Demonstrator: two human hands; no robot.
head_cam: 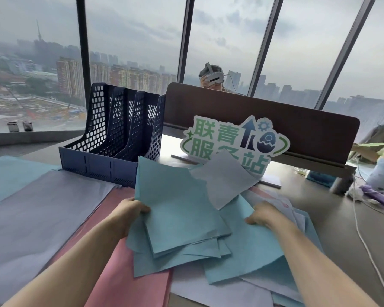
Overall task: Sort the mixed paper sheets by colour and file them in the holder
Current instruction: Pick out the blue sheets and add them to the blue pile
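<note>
Fingers (pixel 142 209) of left hand (pixel 129 214) and right hand (pixel 263 214) pinch the blue sheets (pixel 177 209) at opposite edges: light, limp paper, best gripped as a squared stack.

Green lettered sign (pixel 233 140) against brown desk divider (pixel 297 125), two mesh cups (pixel 20 126) on windowsill, white cable (pixel 361 235)

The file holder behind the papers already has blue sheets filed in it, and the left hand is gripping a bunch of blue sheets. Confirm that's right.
Not quite. In the head view the dark blue file holder has no sheets in its slots: the mesh dividers show through with nothing between them. The rest holds: the left hand grips a bunch of blue sheets at their left edge.
</note>
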